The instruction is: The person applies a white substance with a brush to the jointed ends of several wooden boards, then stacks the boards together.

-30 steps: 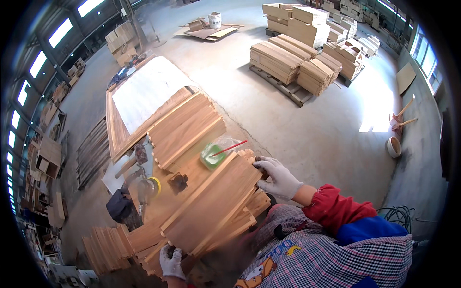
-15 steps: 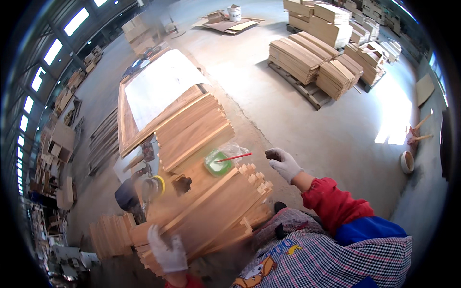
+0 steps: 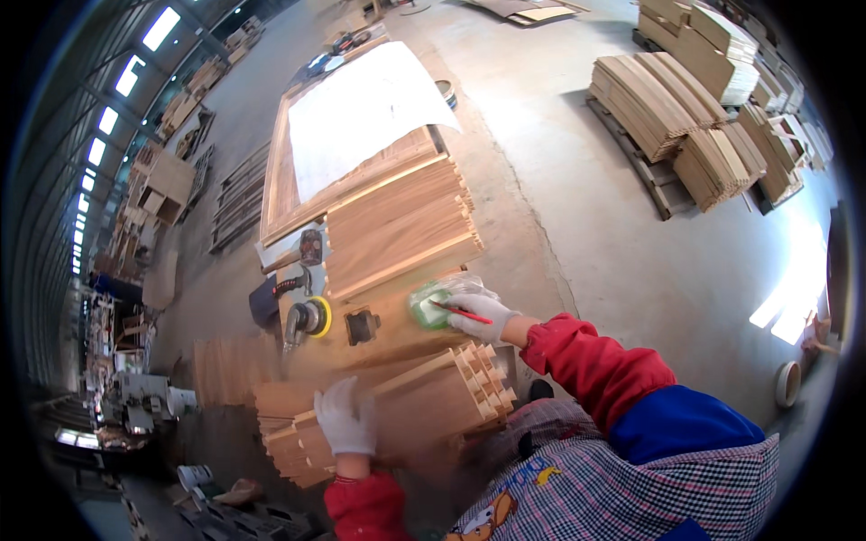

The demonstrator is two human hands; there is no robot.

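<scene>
My right hand [image 3: 476, 317], in a white glove, is closed on a thin red stick [image 3: 467, 313]. The stick's far end dips into a green tub [image 3: 429, 307] holding something white, beside crumpled clear plastic [image 3: 465, 284]. My left hand [image 3: 345, 417], also gloved and slightly blurred, lies with fingers extended over the near stack of wooden boards [image 3: 415, 397]. Finger-like joints notch the right end of this stack. Beyond the tub is another stack of jointed boards [image 3: 397, 225]. Any bristles on the stick are hidden.
Left of the tub are a sander with a yellow-rimmed pad [image 3: 311, 317], a mallet [image 3: 309, 248] and a dark square block [image 3: 363, 327]. A white sheet [image 3: 365, 113] covers a wooden panel farther off. Pallets of stacked boards [image 3: 654, 99] stand at the far right.
My right hand has moved left and down from beside the tub and taken hold of the red stick. My left hand has shifted across the near boards. The view has turned.
</scene>
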